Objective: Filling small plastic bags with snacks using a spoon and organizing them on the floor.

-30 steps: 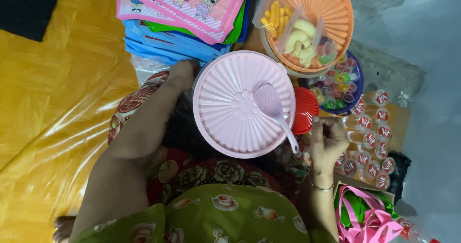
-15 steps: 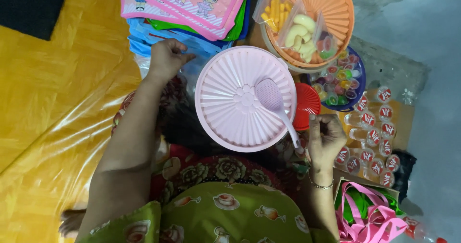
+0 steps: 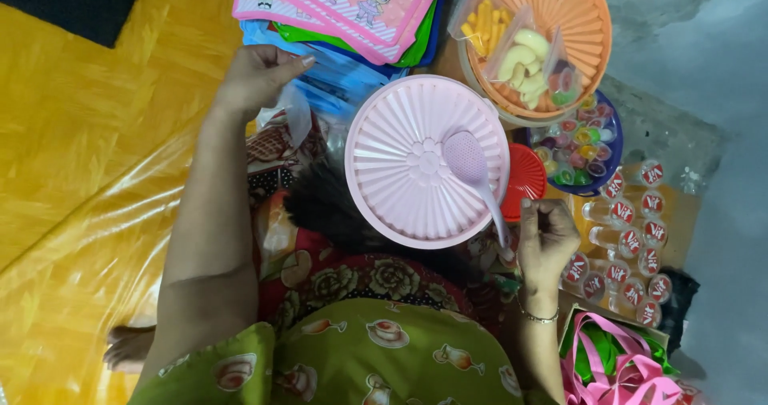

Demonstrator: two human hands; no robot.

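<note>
Left hand (image 3: 260,77) is far-left in the scene, fingers curled together on the near edge of a stack of flat plastic pouches (image 3: 336,21), w/ a bit of clear plastic film (image 3: 292,117) just under the palm. Whether it's pinching the film or only resting on it, can't tell.

Right hand (image 3: 546,241) sits near-right, fingers loosely curled in; its fingertips are at the end of the pink spoon (image 3: 478,177) handle, but a firm grip isn't clear.

The spoon's bowl lies on top of the round pink ribbed lid (image 3: 412,165), handle running off the lid's near-right rim toward that hand. Judged: spoon is light, stiff plastic, smooth so a bit slippery; best taken by the handle end, thumb over forefinger. Lid looks light, rigid, easy to tip if pressed at the rim.

Far-right: an orange basket (image 3: 580,21) of bagged snacks, w/ a red lid (image 3: 526,181) touching the pink lid's right edge.
</note>
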